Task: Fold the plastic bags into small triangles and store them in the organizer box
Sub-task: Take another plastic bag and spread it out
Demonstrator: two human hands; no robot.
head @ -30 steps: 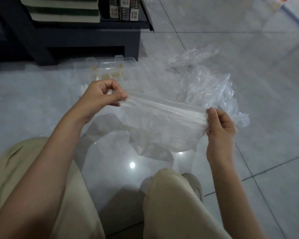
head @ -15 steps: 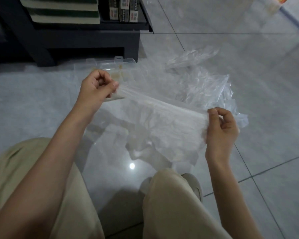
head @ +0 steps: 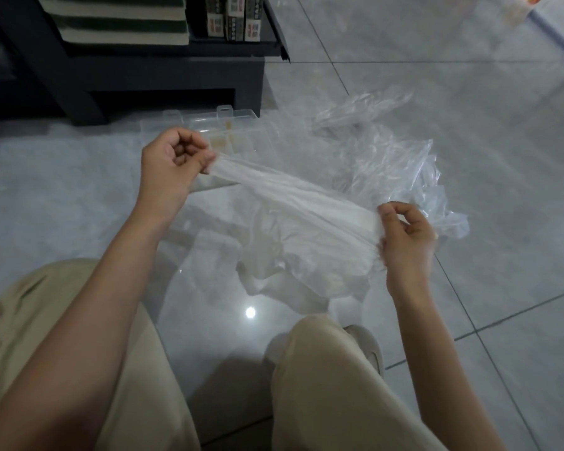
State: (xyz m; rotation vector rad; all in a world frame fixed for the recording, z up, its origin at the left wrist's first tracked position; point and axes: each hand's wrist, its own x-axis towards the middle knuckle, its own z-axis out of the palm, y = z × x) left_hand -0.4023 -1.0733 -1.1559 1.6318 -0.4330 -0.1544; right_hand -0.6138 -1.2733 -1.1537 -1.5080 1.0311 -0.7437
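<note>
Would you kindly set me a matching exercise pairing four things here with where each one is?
Things: 1 white bag; 2 organizer box; 3 clear bags; 4 shoe.
Places: A beside the right knee; B stretched between left hand and right hand; C in front of the dark shelf; D floor beyond the right hand.
Pairs: 1-B, 2-C, 3-D, 4-A.

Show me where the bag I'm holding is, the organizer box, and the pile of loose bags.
held bag (head: 293,198), head view, middle of its stretched band.
organizer box (head: 241,117), head view, clear far edge beside the latch tab.
pile of loose bags (head: 391,157), head view, crumpled centre of the heap.
</note>
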